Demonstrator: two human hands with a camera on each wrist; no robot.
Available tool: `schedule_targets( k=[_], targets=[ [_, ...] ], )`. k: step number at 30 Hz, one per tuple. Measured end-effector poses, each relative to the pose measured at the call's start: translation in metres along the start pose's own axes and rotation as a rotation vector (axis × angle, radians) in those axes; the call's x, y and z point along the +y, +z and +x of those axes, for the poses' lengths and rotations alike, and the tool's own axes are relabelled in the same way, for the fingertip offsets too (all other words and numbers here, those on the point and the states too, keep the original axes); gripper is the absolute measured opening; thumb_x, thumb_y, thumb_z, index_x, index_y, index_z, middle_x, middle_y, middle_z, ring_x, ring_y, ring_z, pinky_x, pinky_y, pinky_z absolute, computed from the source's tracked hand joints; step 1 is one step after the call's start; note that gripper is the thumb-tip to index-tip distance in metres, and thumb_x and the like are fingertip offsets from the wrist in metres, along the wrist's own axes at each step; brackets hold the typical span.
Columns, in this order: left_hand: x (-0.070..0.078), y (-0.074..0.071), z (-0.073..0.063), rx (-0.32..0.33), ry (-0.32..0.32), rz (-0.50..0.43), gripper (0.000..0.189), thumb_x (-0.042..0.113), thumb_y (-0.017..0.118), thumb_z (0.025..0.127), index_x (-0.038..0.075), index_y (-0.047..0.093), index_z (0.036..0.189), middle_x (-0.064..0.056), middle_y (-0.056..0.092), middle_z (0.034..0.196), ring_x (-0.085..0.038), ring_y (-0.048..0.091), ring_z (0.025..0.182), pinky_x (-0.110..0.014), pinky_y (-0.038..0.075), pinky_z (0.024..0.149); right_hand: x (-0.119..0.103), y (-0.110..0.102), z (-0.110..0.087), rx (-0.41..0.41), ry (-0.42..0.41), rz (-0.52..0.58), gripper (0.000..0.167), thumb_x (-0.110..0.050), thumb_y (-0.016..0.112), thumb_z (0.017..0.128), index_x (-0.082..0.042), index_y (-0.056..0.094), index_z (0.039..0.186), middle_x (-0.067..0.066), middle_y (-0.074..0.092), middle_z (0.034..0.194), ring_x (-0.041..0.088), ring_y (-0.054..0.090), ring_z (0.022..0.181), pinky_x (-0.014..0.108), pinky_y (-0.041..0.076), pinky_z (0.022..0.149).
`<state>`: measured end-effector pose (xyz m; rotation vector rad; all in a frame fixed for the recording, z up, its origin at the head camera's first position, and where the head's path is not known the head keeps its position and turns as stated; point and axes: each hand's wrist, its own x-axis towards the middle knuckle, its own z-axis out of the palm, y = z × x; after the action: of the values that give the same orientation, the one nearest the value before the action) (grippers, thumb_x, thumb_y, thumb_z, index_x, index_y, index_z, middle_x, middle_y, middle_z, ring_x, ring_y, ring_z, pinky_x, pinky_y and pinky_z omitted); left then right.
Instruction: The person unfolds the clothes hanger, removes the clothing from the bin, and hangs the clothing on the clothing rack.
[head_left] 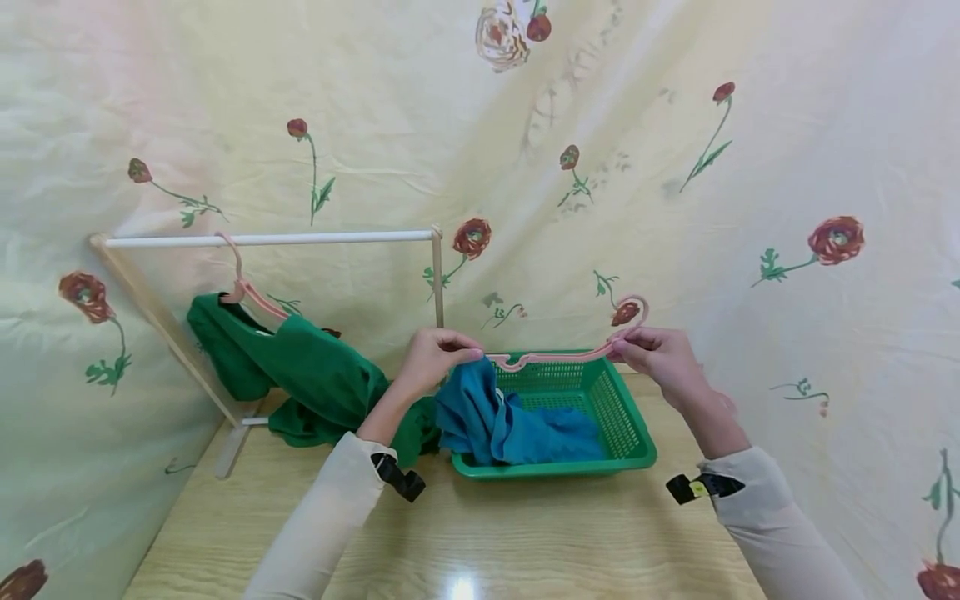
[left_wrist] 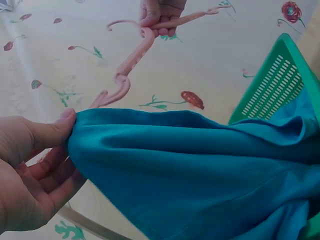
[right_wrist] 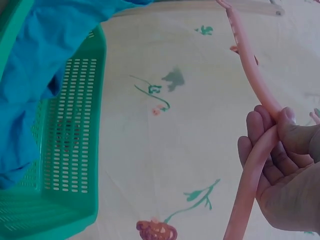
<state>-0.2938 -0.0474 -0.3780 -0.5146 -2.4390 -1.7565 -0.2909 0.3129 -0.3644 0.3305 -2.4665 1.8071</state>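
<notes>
A blue garment (head_left: 487, 417) hangs partly lifted from the green plastic basket (head_left: 551, 475), with the rest of it lying inside. My left hand (head_left: 442, 360) pinches its upper edge between thumb and fingers; the left wrist view shows the cloth (left_wrist: 170, 155) stretching from those fingers toward the basket. To the right, my right hand (head_left: 662, 360) grips a pink clothes hanger (head_left: 558, 357) near the base of its hook. One arm of the hanger points left, its end close to the garment's raised edge. In the right wrist view the hanger (right_wrist: 250, 75) passes between thumb and fingers.
On the left stands a small clothes rack with a white rail (head_left: 322, 238) and wooden posts. A green garment (head_left: 322, 375) hangs from it on another pink hanger (head_left: 258, 296), its lower part reaching the wooden table (head_left: 570, 533). Flowered cloth (head_left: 390, 125) covers the walls behind.
</notes>
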Motion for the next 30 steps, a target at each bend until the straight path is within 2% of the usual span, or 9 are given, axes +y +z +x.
schedule_targets(
  k=[5, 11, 15, 18, 20, 22, 25, 27, 30],
  targets=[
    [0.004, 0.008, 0.001, -0.008, 0.001, 0.038, 0.015, 0.015, 0.078, 0.09, 0.003, 0.081, 0.099, -0.011, 0.079, 0.097, -0.018, 0.072, 0.087, -0.026, 0.059, 0.077, -0.003, 0.012, 0.0, -0.015, -0.005, -0.034, 0.04, -0.018, 0.066, 0.1, 0.018, 0.064, 0.118, -0.017, 0.075, 0.084, 0.002, 0.074, 0.082, 0.016, 0.057, 0.082],
    [0.002, 0.013, 0.004, -0.01, 0.029, 0.031, 0.014, 0.013, 0.078, 0.09, 0.002, 0.081, 0.097, -0.013, 0.079, 0.094, -0.018, 0.073, 0.085, -0.025, 0.059, 0.074, 0.0, 0.017, -0.004, -0.06, 0.018, -0.007, 0.041, -0.019, 0.068, 0.099, 0.017, 0.065, 0.118, -0.012, 0.077, 0.086, 0.007, 0.076, 0.085, 0.017, 0.058, 0.084],
    [-0.002, 0.01, 0.004, 0.004, 0.024, -0.002, 0.015, 0.014, 0.077, 0.091, 0.002, 0.081, 0.099, -0.012, 0.079, 0.096, -0.016, 0.073, 0.086, -0.024, 0.058, 0.075, 0.001, 0.01, -0.007, -0.014, 0.004, 0.048, 0.033, -0.017, 0.068, 0.099, 0.012, 0.069, 0.115, -0.012, 0.077, 0.085, 0.004, 0.075, 0.082, 0.017, 0.059, 0.08],
    [-0.003, 0.006, 0.003, 0.006, 0.023, -0.03, 0.016, 0.015, 0.076, 0.092, 0.003, 0.08, 0.101, -0.012, 0.079, 0.098, -0.016, 0.072, 0.087, -0.024, 0.058, 0.075, 0.0, 0.004, -0.008, 0.051, -0.025, 0.111, 0.019, -0.013, 0.069, 0.098, 0.002, 0.075, 0.107, -0.011, 0.077, 0.083, 0.003, 0.075, 0.078, 0.016, 0.059, 0.077],
    [-0.004, 0.004, 0.002, -0.001, 0.027, -0.045, 0.017, 0.015, 0.075, 0.093, 0.003, 0.08, 0.103, -0.014, 0.078, 0.101, -0.018, 0.072, 0.089, -0.027, 0.058, 0.077, -0.001, 0.002, -0.008, 0.06, -0.03, 0.144, 0.012, -0.012, 0.069, 0.097, -0.005, 0.077, 0.102, -0.01, 0.077, 0.082, 0.004, 0.076, 0.078, 0.017, 0.059, 0.076],
    [-0.005, 0.002, 0.002, -0.011, 0.018, -0.053, 0.018, 0.016, 0.075, 0.093, 0.003, 0.079, 0.105, -0.014, 0.078, 0.104, -0.019, 0.072, 0.091, -0.029, 0.059, 0.08, -0.002, 0.002, -0.007, 0.053, -0.023, 0.164, 0.009, -0.012, 0.07, 0.097, -0.009, 0.078, 0.098, -0.009, 0.078, 0.081, 0.004, 0.076, 0.077, 0.017, 0.059, 0.075],
    [-0.009, -0.001, 0.001, -0.024, -0.032, -0.065, 0.021, 0.018, 0.076, 0.093, 0.002, 0.079, 0.106, -0.013, 0.078, 0.106, -0.018, 0.072, 0.092, -0.029, 0.059, 0.082, -0.002, 0.003, -0.007, 0.043, -0.009, 0.163, 0.01, -0.011, 0.069, 0.097, -0.012, 0.079, 0.095, -0.008, 0.078, 0.079, 0.004, 0.075, 0.076, 0.017, 0.059, 0.073],
    [-0.011, -0.002, 0.0, -0.035, -0.068, -0.063, 0.022, 0.019, 0.077, 0.092, 0.002, 0.08, 0.106, -0.012, 0.078, 0.105, -0.016, 0.071, 0.092, -0.027, 0.058, 0.081, -0.001, 0.003, -0.007, 0.034, -0.007, 0.157, 0.011, -0.01, 0.069, 0.097, -0.013, 0.079, 0.094, -0.009, 0.078, 0.079, 0.003, 0.075, 0.075, 0.017, 0.059, 0.073],
    [-0.013, -0.004, -0.002, -0.051, -0.079, -0.049, 0.02, 0.018, 0.077, 0.092, 0.002, 0.08, 0.102, -0.013, 0.078, 0.1, -0.015, 0.069, 0.086, -0.026, 0.055, 0.074, 0.0, 0.004, -0.007, 0.025, -0.015, 0.145, 0.011, -0.011, 0.068, 0.098, -0.012, 0.08, 0.096, -0.01, 0.077, 0.081, 0.003, 0.075, 0.076, 0.017, 0.059, 0.075]
  ],
)
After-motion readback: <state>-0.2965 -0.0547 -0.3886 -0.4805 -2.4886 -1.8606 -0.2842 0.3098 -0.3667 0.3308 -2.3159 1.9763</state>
